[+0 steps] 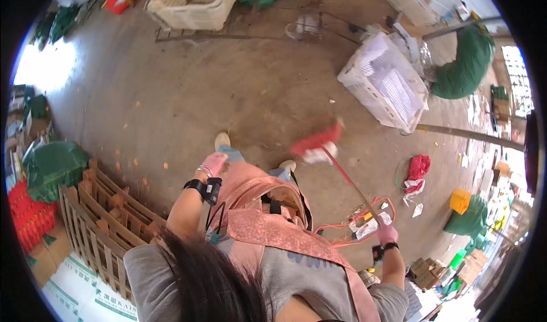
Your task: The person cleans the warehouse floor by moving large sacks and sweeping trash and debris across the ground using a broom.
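My right hand (pixel 387 232), in a pink glove, is closed round the upper end of a long broom handle (pixel 356 186). At the handle's far end the red broom head (pixel 318 139) rests near the floor, slightly blurred, with a white scrap (pixel 321 153) against it. My left hand (pixel 213 163), also gloved in pink, is beside my apron (pixel 253 185) at the left thigh; its fingers are curled, and whether they hold something small cannot be made out. Black devices are strapped to both wrists.
A white crate (pixel 387 82) holding white sheets stands at the upper right, a cream crate (pixel 194 5) at the top. Wooden pallets (pixel 108 225) lean at the lower left. An orange cord (pixel 342 239) and a red bag (pixel 420 167) lie at the right.
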A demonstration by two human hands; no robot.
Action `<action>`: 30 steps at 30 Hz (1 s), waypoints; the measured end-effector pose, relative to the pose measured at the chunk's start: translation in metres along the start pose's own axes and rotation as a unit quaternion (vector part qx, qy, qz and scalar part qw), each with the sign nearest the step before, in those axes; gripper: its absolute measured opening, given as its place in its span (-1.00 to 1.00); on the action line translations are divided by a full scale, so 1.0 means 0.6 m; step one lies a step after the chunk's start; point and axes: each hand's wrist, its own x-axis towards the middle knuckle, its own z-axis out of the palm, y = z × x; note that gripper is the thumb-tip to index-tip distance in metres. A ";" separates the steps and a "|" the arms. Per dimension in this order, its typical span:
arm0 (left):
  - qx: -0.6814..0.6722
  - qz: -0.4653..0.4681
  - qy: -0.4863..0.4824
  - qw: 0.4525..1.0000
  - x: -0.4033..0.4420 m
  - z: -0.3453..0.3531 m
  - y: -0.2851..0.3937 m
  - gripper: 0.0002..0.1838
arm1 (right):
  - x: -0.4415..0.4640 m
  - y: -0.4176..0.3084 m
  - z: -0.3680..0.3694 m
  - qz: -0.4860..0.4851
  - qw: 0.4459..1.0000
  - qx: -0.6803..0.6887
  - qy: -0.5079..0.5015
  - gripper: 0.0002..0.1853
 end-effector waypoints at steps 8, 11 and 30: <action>-0.180 -0.214 -0.083 0.957 0.092 -0.020 0.251 -0.72 | 0.000 0.153 0.136 0.216 0.966 0.141 -0.004 -0.76; -0.240 -0.236 -0.039 0.941 0.099 -0.025 0.249 -0.74 | -0.038 0.176 0.157 0.226 0.948 0.224 0.029 -0.75; -0.378 -0.313 -0.003 0.872 0.349 -0.183 0.150 -0.72 | 0.173 -0.233 -0.375 -0.155 0.963 0.137 0.175 -0.63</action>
